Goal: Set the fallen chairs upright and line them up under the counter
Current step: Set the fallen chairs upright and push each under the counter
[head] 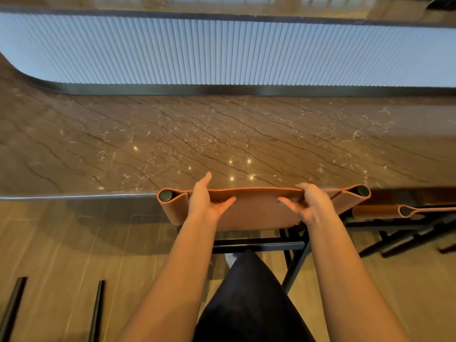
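The chair backrest (256,213) (tan leather slung between round black posts) runs nine-to-three along the veined marble counter (172,134); the left hand (206,201) lies straight-fingered, thumb spread, while the right hand (309,202) pinches its top edge.

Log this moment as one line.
chair upright at counter edge | left hand rests on backrest | right hand grips backrest top | second chair to its right

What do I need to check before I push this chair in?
1. Chair upright: ok.
2. Right hand grips the chair's back: ok.
3. Left hand grips too: not ok, fingers straight.
4. Seat under the counter: cannot tell, hidden.
5. Level with the neighbour chair: cannot tell.
6. All chairs up: cannot tell; black legs show at lower left.
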Demonstrator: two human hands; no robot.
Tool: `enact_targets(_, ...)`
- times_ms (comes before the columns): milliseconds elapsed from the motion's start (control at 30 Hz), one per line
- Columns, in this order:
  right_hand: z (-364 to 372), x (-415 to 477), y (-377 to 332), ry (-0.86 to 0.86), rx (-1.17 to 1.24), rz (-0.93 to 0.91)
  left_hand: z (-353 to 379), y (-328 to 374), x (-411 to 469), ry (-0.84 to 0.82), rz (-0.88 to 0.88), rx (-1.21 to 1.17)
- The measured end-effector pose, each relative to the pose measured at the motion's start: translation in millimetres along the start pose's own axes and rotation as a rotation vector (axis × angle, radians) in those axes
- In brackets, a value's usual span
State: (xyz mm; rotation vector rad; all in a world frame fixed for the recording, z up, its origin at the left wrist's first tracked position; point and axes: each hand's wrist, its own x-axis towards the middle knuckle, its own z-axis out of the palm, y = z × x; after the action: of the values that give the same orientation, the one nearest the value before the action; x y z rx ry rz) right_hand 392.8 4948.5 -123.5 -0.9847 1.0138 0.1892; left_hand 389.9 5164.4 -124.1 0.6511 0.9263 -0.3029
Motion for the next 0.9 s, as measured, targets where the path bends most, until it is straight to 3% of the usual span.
enact_targets(367,-37.7,-15.9,32.0,0.016,0.004,0.018,-41.4,-29.3,-8.8,-0.056,0.052,0.061)
enact_targets(900,-27.6,60.2,57.4,-0.013,0.046,0.011,-53.8,-29.8,53.6,-0.113,0.034,0.115)
